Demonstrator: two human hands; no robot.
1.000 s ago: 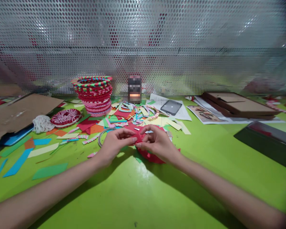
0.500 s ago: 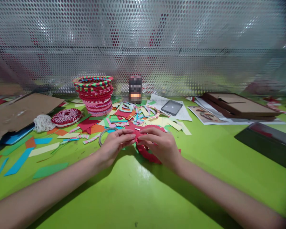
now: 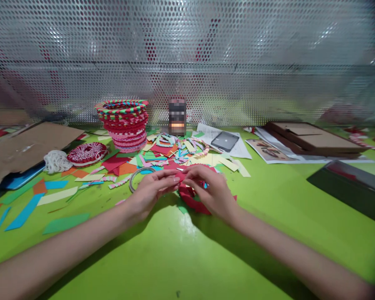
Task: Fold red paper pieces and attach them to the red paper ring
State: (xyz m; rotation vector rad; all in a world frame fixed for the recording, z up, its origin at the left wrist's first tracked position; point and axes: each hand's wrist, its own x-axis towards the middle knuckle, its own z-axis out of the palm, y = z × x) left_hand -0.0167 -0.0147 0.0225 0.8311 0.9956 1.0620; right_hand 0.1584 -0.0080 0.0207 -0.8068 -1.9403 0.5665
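Observation:
My left hand [image 3: 154,189] pinches a small piece of red paper [image 3: 181,177] between thumb and fingers. From the other side, my right hand [image 3: 215,189] has its thumb and fingertips closed on the same red paper. A red zigzag-edged paper band [image 3: 194,203] curves on the table under and behind my right hand, which hides part of it. Whether the pinched piece joins this band I cannot tell. A grey ring [image 3: 131,181] lies beside my left hand, and a green paper scrap [image 3: 183,206] sits below the fingertips.
Beyond the hands spreads a pile of coloured paper strips [image 3: 162,155]. A basket-like stack of folded-paper rings [image 3: 125,127] stands behind, beside a red-and-white disc [image 3: 87,154] and white yarn [image 3: 56,161]. Brown boards [image 3: 318,137] and a dark box [image 3: 351,187] are at right.
The fingers have shifted slightly around the red paper, and my right hand has tilted a little. The green scrap below the fingertips now shows more fully.

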